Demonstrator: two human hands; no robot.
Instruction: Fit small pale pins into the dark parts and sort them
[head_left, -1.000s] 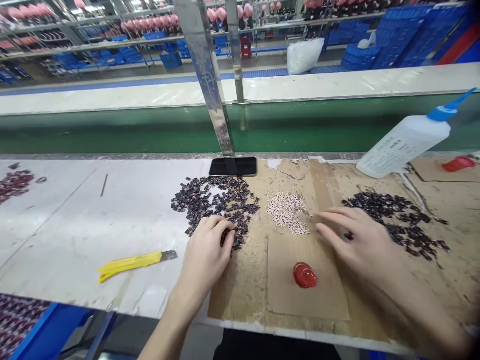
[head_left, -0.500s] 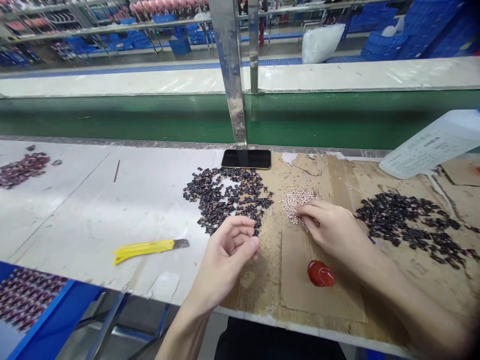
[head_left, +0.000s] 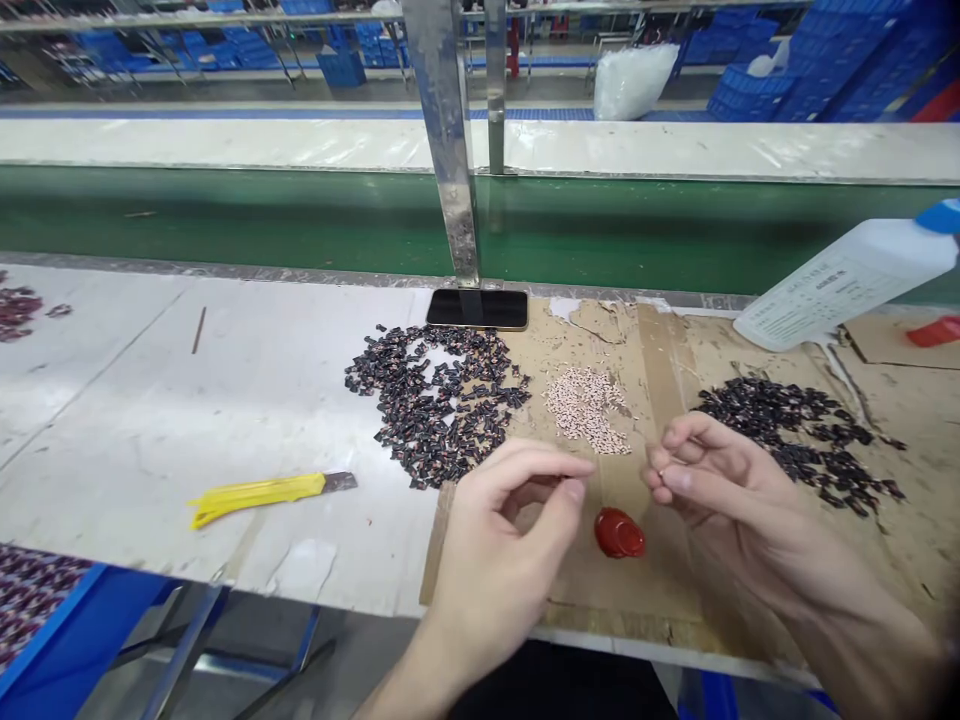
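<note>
My left hand [head_left: 517, 540] is over the cardboard, its thumb and forefinger drawn together; whatever sits between them is hidden or too small to make out. My right hand [head_left: 727, 500] pinches a tiny pale piece, barely visible at thumb and fingertips. Behind both hands lies a pile of small pale pink pieces [head_left: 589, 405]. Small black pieces [head_left: 442, 410] are spread beyond my left hand, and a second heap of black pieces [head_left: 795, 430] lies beyond my right. Between the hands, a glossy red blob [head_left: 619, 533] rests on the cardboard [head_left: 630, 590].
A yellow utility knife [head_left: 270, 495] with its blade out lies at left. At the back, a phone [head_left: 478, 309] lies by a metal post [head_left: 450, 160]. A white bottle [head_left: 847, 285] leans at right. A blue tray [head_left: 67, 630] stands lower left.
My right hand has left the pale pink pile, moving toward me with a tiny piece in its fingertips. My left hand has shifted right, toward the red blob. The view has turned slightly.
</note>
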